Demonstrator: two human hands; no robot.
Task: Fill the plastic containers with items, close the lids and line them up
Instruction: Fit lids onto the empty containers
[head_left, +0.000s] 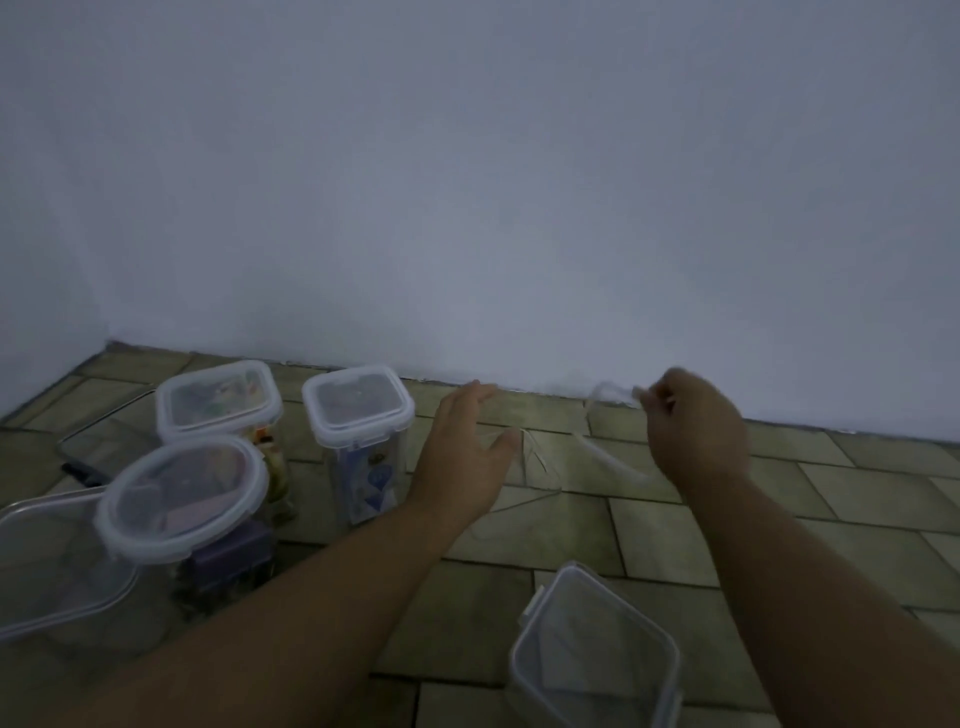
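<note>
A clear, lidless plastic container (550, 467) stands on the tiled floor between my hands; it is faint and blurred. My right hand (696, 431) has curled fingers that pinch a clear plastic edge (610, 392) at the container's far right corner. My left hand (467, 457) is held flat with straight fingers just left of the container, its thumb at the near rim. To the left stand three filled containers with lids on: a square one (218, 397), a tall square one (358, 408) and a round one (182, 499).
A large rectangular lidded container (47, 561) sits at the far left edge. Another clear container with a clip lid (597, 649) lies near my right forearm at the bottom. A dark flat object (98, 447) lies behind the round one. The wall (519, 208) is close behind.
</note>
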